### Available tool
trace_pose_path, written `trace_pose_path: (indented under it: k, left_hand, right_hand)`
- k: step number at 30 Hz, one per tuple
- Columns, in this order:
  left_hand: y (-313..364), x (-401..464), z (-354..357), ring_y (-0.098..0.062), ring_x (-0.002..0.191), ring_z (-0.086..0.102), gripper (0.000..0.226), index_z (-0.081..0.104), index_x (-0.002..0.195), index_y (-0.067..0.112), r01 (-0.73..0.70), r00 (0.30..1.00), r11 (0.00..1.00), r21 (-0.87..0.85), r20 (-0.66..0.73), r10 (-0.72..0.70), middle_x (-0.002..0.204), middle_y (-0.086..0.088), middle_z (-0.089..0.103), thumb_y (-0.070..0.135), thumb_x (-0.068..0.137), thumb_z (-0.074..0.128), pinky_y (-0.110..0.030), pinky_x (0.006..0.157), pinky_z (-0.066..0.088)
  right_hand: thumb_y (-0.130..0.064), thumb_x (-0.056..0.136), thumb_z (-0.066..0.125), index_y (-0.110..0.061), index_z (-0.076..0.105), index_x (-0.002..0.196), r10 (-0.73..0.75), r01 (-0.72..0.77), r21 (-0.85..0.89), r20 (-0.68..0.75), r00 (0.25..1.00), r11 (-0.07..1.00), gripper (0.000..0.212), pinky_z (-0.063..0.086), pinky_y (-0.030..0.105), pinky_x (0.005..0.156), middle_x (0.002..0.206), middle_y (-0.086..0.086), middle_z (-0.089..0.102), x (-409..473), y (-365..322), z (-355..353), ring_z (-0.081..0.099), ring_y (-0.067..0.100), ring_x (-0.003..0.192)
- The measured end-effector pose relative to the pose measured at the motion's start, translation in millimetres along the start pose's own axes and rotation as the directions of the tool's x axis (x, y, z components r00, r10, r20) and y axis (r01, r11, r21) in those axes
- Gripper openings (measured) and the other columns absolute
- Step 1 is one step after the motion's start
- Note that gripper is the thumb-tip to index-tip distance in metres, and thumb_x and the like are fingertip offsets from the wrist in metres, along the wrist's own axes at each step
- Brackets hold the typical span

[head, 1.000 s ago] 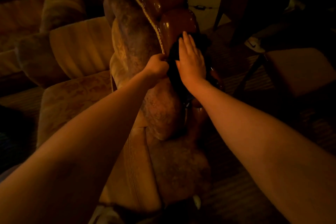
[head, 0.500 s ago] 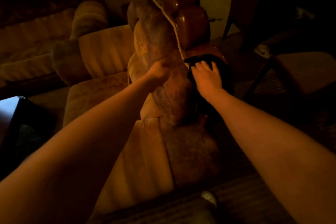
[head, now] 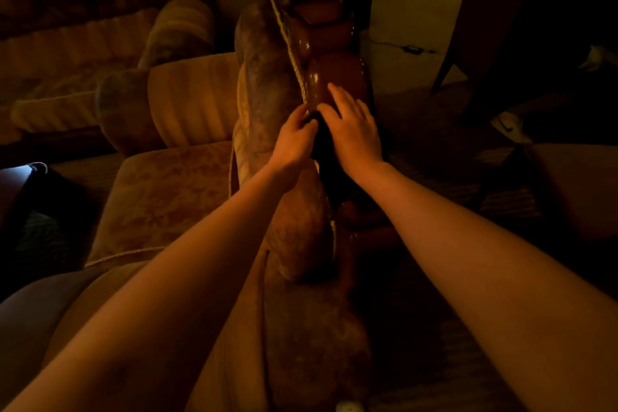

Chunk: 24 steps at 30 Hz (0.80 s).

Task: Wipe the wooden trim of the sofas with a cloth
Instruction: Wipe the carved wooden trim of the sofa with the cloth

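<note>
Both bare forearms extend forward and converge at centre. Left hand [head: 294, 140]: fingers curled, fingertips pinched together beside the right thumb. Right hand [head: 354, 134]: palm down, fingers straight and slightly spread, pressing flat.

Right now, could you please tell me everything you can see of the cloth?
The cloth is dark, almost black in this dim light, and looks soft and limp. It drapes over the glossy brown wooden trim on the sofa arm, beside the cord piping. The right hand lies flat on it with fingers straight, pressing it to the wood. The left hand pinches its upper left edge. Weave and full outline are too dark to tell.
</note>
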<state>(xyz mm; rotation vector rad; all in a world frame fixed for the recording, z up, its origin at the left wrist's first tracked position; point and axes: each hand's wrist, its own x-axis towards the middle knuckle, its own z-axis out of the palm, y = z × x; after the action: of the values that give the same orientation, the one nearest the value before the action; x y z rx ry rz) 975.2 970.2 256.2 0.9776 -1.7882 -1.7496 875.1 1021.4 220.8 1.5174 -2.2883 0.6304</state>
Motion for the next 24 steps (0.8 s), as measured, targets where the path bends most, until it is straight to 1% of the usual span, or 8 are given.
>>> trace_pose_path:
  k: [2, 5, 8, 12, 15, 18, 21, 24]
  left_hand:
    - [5, 12, 0, -0.001, 0.091, 0.055, 0.045, 0.038, 0.137, 0.012, -0.071, 0.991, 0.99, 0.12, -0.108, 0.084, 0.115, 0.009, 0.051, 0.004, 0.095, 0.048, -0.016, 0.072, 0.05]
    - [4, 30, -3, -0.009, 0.101, 0.054, 0.042, 0.044, 0.127, 0.013, -0.116, 0.945, 0.952, 0.283, -0.262, 0.193, 0.121, -0.002, 0.052, 0.014, 0.089, 0.062, -0.022, 0.077, 0.053]
    - [7, 40, -4, -0.015, 0.101, 0.056, 0.029, 0.049, 0.11, 0.017, -0.177, 0.892, 0.902, 0.394, -0.323, 0.316, 0.117, -0.007, 0.052, 0.028, 0.088, 0.065, -0.027, 0.08, 0.053]
    - [31, 62, -10, -0.019, 0.109, 0.059, 0.045, 0.051, 0.129, 0.008, -0.247, 0.948, 0.82, 0.516, -0.048, 0.316, 0.122, -0.01, 0.059, 0.029, 0.09, 0.059, -0.038, 0.089, 0.052]
    - [44, 73, -13, -0.022, 0.131, 0.043, 0.062, 0.032, 0.146, 0.013, -0.233, 0.97, 0.733, 0.64, 0.097, 0.223, 0.144, -0.01, 0.043, 0.034, 0.092, 0.054, -0.043, 0.105, 0.041]
    - [40, 68, -9, -0.021, 0.139, 0.03, 0.062, 0.021, 0.149, 0.015, -0.234, 0.969, 0.728, 0.644, 0.099, 0.224, 0.152, -0.008, 0.03, 0.023, 0.096, 0.051, -0.036, 0.112, 0.031]
    - [28, 52, -7, -0.017, 0.134, 0.034, 0.06, 0.026, 0.147, 0.017, -0.27, 0.947, 0.773, 0.574, 0.015, 0.32, 0.148, -0.007, 0.031, 0.017, 0.094, 0.054, -0.014, 0.103, 0.027]
    - [10, 36, -19, -0.007, 0.11, 0.041, 0.045, 0.043, 0.134, 0.015, -0.26, 0.921, 0.781, 0.568, -0.098, 0.377, 0.13, 0.001, 0.037, 0.014, 0.091, 0.058, 0.008, 0.083, 0.027]
  right_hand:
    - [-0.006, 0.085, 0.06, -0.011, 0.058, 0.119, -0.039, 0.04, 0.017, -0.087, 0.995, 0.999, 0.034, 0.032, 0.048, 0.107, 0.145, 0.014, 0.04, 7, 6, 7, 0.036, 0.03, 0.135]
    - [-0.009, 0.082, 0.05, -0.01, 0.064, 0.109, -0.018, 0.034, 0.07, -0.219, 0.976, 0.997, 0.03, 0.043, 0.051, 0.097, 0.13, 0.015, 0.055, 13, 10, 14, 0.052, 0.03, 0.121]
    - [-0.012, 0.081, 0.043, -0.009, 0.064, 0.111, 0.121, -0.07, 0.169, -0.315, 0.941, 0.983, 0.036, 0.049, 0.049, 0.089, 0.123, 0.015, 0.059, 33, 8, 12, 0.058, 0.035, 0.107]
    - [-0.008, 0.084, 0.058, -0.016, 0.054, 0.126, 0.334, -0.233, 0.34, -0.277, 0.901, 0.911, 0.043, 0.048, 0.045, 0.089, 0.137, 0.011, 0.045, 92, 10, 4, 0.049, 0.03, 0.121]
    - [-0.013, 0.084, 0.063, -0.017, 0.053, 0.124, 0.483, -0.334, 0.426, -0.313, 0.818, 0.841, 0.041, 0.052, 0.041, 0.083, 0.138, 0.012, 0.041, 127, 14, -4, 0.048, 0.025, 0.12]
    - [-0.015, 0.084, 0.065, -0.016, 0.056, 0.117, 0.531, -0.334, 0.488, -0.35, 0.772, 0.807, 0.034, 0.052, 0.034, 0.081, 0.133, 0.012, 0.043, 128, 15, -5, 0.05, 0.023, 0.115]
    - [-0.016, 0.089, 0.056, -0.01, 0.064, 0.111, 0.512, -0.301, 0.5, -0.363, 0.778, 0.812, 0.024, 0.044, 0.026, 0.088, 0.124, 0.012, 0.052, 107, 18, -4, 0.052, 0.025, 0.11]
    - [-0.019, 0.094, 0.046, -0.006, 0.064, 0.116, 0.568, -0.404, 0.441, -0.35, 0.745, 0.802, 0.031, 0.047, 0.04, 0.093, 0.126, 0.012, 0.056, 69, 18, -2, 0.054, 0.03, 0.113]
